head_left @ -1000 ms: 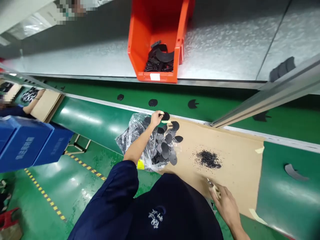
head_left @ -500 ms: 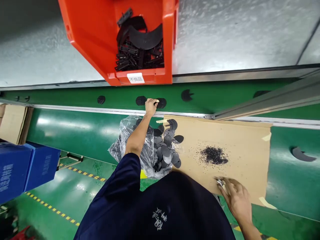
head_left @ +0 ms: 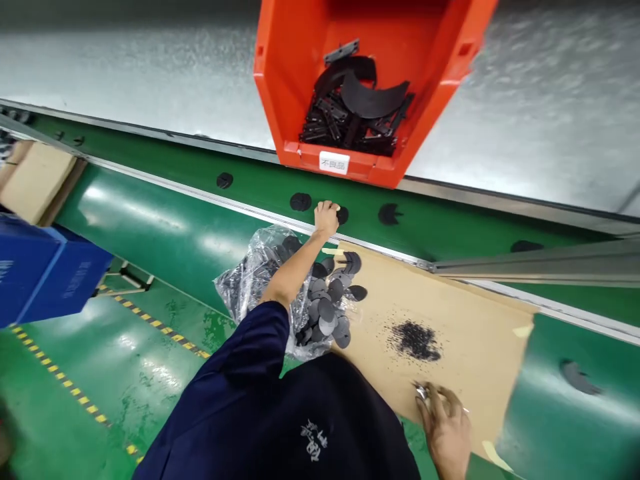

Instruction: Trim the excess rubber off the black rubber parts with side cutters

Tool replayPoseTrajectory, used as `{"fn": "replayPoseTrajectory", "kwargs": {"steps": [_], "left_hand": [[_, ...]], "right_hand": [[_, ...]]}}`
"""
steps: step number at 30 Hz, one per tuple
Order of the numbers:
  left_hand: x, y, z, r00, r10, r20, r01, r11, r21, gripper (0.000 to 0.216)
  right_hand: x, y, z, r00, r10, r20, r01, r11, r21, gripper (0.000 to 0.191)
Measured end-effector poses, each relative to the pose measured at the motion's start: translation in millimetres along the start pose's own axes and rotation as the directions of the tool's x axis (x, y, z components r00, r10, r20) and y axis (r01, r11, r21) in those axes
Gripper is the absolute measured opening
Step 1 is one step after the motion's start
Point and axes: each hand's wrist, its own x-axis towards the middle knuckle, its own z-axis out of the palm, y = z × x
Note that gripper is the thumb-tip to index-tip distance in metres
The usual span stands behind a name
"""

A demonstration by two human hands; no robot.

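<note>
My left hand reaches out over the green belt, fingers closed on a black round disc that lies on the belt. Below my forearm a clear plastic bag spills several black discs onto a cardboard sheet. My right hand rests at the near edge of the cardboard, fingers curled around a small shiny metal thing I cannot make out. A heap of tiny black bits lies on the cardboard between the two hands.
An orange bin with black scrap parts and a white label sits on the metal shelf above the belt. More black pieces lie spaced along the belt. Blue crates stand at the left, a cardboard box beyond them.
My left hand went from the disc pile out to the belt and now stays on the disc there. The right hand shifted slightly on the cardboard edge. The view swung.
</note>
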Motion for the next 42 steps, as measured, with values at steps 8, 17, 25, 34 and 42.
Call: {"fn": "replayPoseTrajectory", "kwargs": {"steps": [8, 17, 25, 34, 42], "left_hand": [[-6.4, 129.0, 35.0, 0.980, 0.171, 0.104, -0.145, 0.965, -0.218, 0.034], [-5.8, 131.6, 5.1, 0.996, -0.004, 0.091, 0.045, 0.889, -0.455, 0.043], [-225.5, 106.9, -2.6, 0.963, 0.067, 0.262, 0.163, 0.629, -0.760, 0.019], [-376.3, 99.7, -4.7, 0.937, 0.115, 0.330, 0.243, 0.465, -0.852, 0.025], [-389.9, 100.8, 7.0, 0.829, 0.220, 0.515, 0.236, 0.696, -0.678, 0.020]], "right_hand": [[21.8, -14.6, -28.9, 0.942, -0.199, -0.270, 0.218, 0.975, 0.042, 0.024], [5.9, -1.5, -21.4, 0.996, -0.011, -0.084, 0.019, 0.995, 0.095, 0.056], [33.6, -63.4, -43.1, 0.952, 0.292, 0.087, -0.260, 0.627, 0.734, 0.059], [58.7, -117.7, -89.2, 0.915, 0.053, 0.399, -0.391, 0.354, 0.850, 0.064], [20.4, -98.2, -83.2, 0.801, 0.143, 0.581, -0.592, 0.329, 0.736, 0.060]]}}
